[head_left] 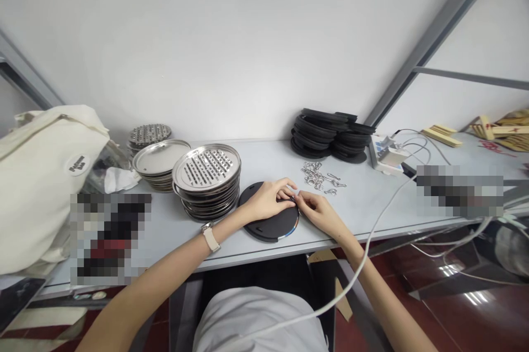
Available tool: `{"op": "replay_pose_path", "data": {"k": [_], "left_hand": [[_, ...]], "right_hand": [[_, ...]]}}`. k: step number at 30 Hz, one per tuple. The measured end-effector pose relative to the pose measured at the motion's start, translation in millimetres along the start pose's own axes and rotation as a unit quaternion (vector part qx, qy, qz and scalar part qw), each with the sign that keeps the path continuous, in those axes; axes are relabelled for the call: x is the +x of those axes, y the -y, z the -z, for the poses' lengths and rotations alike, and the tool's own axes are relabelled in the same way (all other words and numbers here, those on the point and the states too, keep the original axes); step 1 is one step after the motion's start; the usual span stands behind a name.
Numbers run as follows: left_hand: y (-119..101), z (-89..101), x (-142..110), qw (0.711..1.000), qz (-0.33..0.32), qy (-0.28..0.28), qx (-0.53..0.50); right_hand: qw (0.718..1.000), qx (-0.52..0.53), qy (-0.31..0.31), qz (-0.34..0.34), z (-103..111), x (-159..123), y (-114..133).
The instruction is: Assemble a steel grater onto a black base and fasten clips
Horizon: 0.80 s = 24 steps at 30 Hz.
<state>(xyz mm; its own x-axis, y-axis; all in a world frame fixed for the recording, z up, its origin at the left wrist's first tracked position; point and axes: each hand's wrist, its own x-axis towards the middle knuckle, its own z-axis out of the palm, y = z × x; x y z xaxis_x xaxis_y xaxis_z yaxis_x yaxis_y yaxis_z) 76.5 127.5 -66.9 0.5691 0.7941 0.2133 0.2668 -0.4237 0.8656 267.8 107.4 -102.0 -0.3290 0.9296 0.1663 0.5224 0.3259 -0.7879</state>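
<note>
A flat round black disc (pixel 268 225) lies near the table's front edge, with a blue, white and orange strip along its front right rim. My left hand (pixel 275 199) rests over the disc, thumb on top and fingers curled at its right rim. At that same rim, my right hand (pixel 317 210) has thumb and forefinger pinched together; whatever is between them is too small or hidden to make out. Behind my hands lies a loose heap of small metal clips (pixel 316 176). To the left stands a stack of round metal grater plates (pixel 206 167).
Further left are a stack of plain metal plates (pixel 162 158), more grater plates (pixel 149 134) and a cream bag (pixel 45 176). Stacked black discs (pixel 316 131) stand at the back right, beside a power strip (pixel 386 160). A white cable (pixel 378 218) hangs across my right arm.
</note>
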Motion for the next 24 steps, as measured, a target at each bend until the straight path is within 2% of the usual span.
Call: {"op": "replay_pose_path", "data": {"k": [24], "left_hand": [[1.2,0.0,-0.4,1.0,-0.006,0.01,-0.011]], "right_hand": [[1.0,-0.017,-0.009,0.005,-0.4,-0.9,1.7]]}}
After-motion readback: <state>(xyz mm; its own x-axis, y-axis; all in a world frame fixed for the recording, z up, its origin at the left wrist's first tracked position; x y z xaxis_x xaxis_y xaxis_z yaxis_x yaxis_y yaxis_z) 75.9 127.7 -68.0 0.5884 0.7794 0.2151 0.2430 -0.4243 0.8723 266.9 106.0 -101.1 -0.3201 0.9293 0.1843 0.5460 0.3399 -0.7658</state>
